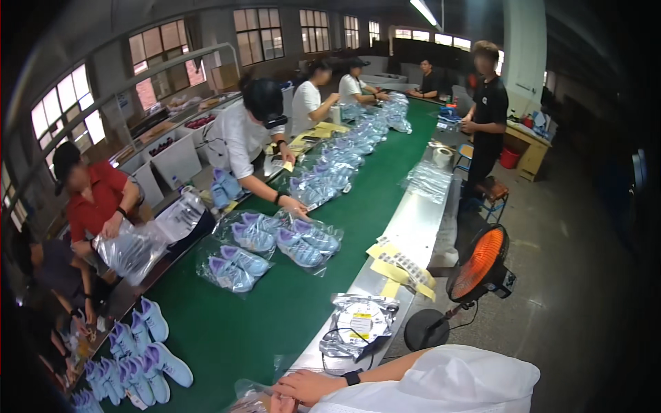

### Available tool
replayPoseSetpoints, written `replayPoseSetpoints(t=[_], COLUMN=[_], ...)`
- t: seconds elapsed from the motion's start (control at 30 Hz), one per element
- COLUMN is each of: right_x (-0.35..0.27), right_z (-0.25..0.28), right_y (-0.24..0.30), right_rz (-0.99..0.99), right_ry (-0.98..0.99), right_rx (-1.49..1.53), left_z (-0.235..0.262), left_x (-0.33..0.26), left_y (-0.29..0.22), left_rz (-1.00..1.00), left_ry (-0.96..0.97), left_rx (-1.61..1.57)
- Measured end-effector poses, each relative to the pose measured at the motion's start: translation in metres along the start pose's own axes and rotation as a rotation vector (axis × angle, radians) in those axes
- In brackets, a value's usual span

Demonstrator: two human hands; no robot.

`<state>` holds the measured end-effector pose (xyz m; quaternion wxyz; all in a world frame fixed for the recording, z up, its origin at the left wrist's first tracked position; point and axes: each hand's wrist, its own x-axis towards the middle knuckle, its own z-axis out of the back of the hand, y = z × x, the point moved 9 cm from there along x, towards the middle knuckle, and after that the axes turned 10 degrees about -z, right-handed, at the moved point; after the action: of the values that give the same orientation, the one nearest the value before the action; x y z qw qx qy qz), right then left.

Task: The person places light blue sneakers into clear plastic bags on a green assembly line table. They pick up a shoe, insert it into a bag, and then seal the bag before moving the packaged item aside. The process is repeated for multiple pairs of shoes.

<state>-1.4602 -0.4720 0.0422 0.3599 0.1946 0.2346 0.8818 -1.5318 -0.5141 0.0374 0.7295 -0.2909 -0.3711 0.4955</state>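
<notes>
At the lower edge, my right hand (308, 386), with a dark band on the wrist, reaches in from a white sleeve. Its fingers are bent and closed at the edge of a clear plastic bag (249, 397). Just below it, part of my left hand (281, 404) shows, closed at the same bag, with the rest cut off by the frame. What lies inside the bag is hard to make out. Beside my hands, on the metal ledge (313, 354), lies a silver packet with a round white label (359, 323), a dark cord looped over it.
Light blue shoes (155, 365) stand at the left of the green conveyor belt (275, 323); bagged pairs (306, 243) lie farther along. Yellow label sheets (399, 265) rest on the ledge. An orange fan (480, 265) stands right. Several co-workers line the far side; one person (487, 103) stands right.
</notes>
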Motion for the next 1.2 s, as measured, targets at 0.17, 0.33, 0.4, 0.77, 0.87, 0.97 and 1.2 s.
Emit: replayPoseSetpoints(t=[0.17,0.33,0.4,0.77,0.87,0.97,1.2], right_x=[-0.001,0.002,0.005,-0.005,-0.006,-0.004,0.005], right_z=[0.016,0.013,0.017,0.036,0.027,0.038,0.07], right_y=[-0.008,-0.017,-0.02,-0.001,-0.008,-0.009,-0.017], right_rz=[-0.016,0.022,0.0,0.204,0.172,0.152,0.098], right_ry=[0.026,-0.015,-0.016,-0.083,-0.103,-0.191,-0.374], right_rx=[0.079,0.121,0.106,0.093,0.044,0.025,0.009], left_z=[0.002,0.013,0.021,-0.003,0.001,0.004,0.005], left_x=[0.003,0.002,0.002,0.019,0.014,0.012,-0.007], left_y=[-0.004,-0.011,-0.011,-0.016,-0.003,0.006,0.041], left_rz=[-0.094,-0.133,-0.008,0.162,0.219,0.281,0.493], left_ry=[0.066,-0.188,-0.465,0.308,0.284,0.276,0.278], left_rx=[0.239,0.039,-0.309,0.621,0.535,0.479,0.393])
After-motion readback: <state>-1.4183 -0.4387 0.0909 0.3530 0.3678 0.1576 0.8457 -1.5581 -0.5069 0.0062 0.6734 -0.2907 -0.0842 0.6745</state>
